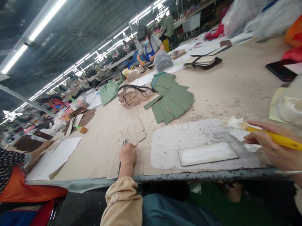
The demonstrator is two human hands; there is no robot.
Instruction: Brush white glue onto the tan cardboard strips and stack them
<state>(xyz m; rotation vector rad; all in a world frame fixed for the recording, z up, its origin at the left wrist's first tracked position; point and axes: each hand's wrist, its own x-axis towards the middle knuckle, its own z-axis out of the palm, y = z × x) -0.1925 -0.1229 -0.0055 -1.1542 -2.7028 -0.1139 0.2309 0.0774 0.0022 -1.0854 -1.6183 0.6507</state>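
Note:
My left hand [127, 155] rests curled on a fan of beige card strips [116, 159] near the table's front edge. My right hand [279, 148] is closed around a yellow-handled brush [275, 138] whose white, glue-laden bristles [234, 122] point left. The bristles hover over a glue-stained work board [169, 143]. A rectangular beige piece [208, 153] coated with white glue lies on that board, just left of my right hand.
Green cut pieces [173, 102] and a tied bundle of tan pieces [132, 95] lie farther back. A glue tub [300, 106] and a phone [281, 70] sit at right. A person in a dotted top [3, 166] sits at left, another in a blue apron [148, 47] works far back.

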